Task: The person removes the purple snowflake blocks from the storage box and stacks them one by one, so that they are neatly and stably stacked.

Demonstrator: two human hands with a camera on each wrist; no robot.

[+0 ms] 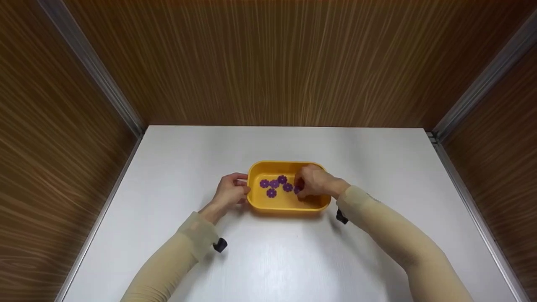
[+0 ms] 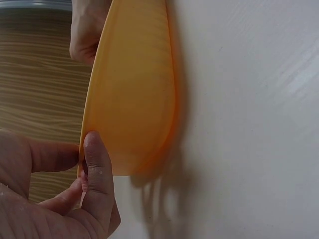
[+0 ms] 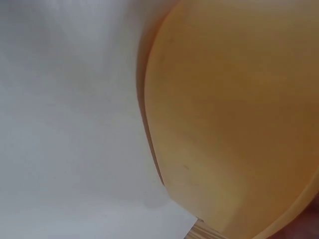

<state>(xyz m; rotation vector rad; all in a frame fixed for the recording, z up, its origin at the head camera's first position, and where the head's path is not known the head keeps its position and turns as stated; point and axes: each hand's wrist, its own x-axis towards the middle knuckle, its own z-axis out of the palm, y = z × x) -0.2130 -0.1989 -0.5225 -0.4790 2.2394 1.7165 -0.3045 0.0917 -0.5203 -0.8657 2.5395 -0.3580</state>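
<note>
A yellow plastic tub (image 1: 285, 208) with rounded corners sits on the white table. Several purple flower-shaped pieces (image 1: 271, 193) lie on its floor, mostly toward the left half. My left hand (image 1: 228, 192) pinches the tub's left rim between thumb and fingers, as the left wrist view shows up close. Inside the right half of the tub is my right hand (image 1: 312, 180), fingers pointing down and curled at one purple flower-shaped piece (image 1: 297, 190), which they partly cover. In the right wrist view the tub's outer wall (image 3: 229, 109) hides nearly all of that hand.
The white table (image 1: 268, 260) spreads around the tub on every side. Brown wood-grain panels (image 1: 268, 63) stand at the back, left and right, with grey metal strips (image 1: 100, 67) at the corners.
</note>
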